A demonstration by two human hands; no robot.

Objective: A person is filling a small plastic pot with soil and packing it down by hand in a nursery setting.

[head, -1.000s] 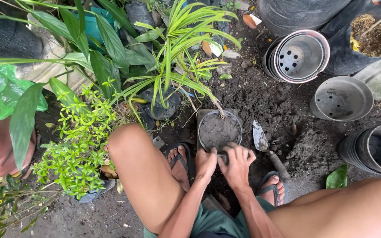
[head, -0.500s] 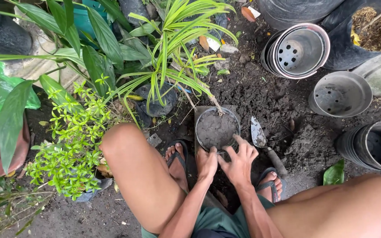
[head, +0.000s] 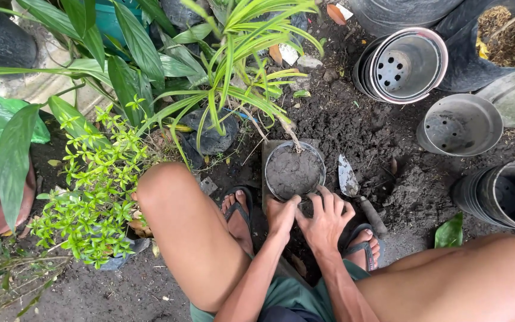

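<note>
Down on the ground, a person squats with both knees spread and both hands at the near rim of a small pot (head: 294,172) packed with dark grey soil. That pot stands on a flat stone slab (head: 269,149) in the middle of the scene, between the person's 2 sandalled feet and a bed of loose dark soil (head: 359,128) farther off. The left hand (head: 281,216) rests at the near left edge of the pot with its fingers curled against the rim, grasping the pot's side. The right hand (head: 326,217) sits just beside it, fingers spread and bent, their tips touching the near right rim; it is not clenched, and whether it holds anything underneath cannot be told. A thin stem leans out of the far right side of the pot toward a striped green and yellow plant (head: 239,71).

Just right of the pot, a trowel (head: 353,186) lies on the soil with its soiled blade pointing far and its handle running near and right, toward the right foot (head: 365,247). The left foot (head: 239,217) stands just left of the slab. Far right, a stack of empty grey pots (head: 403,65) lies tipped on its side, showing drain holes, and a single empty pot (head: 461,125) sits near it. Another dark stack (head: 508,194) stands at the right edge. Leafy green plants (head: 96,179) crowd the left side.
</note>
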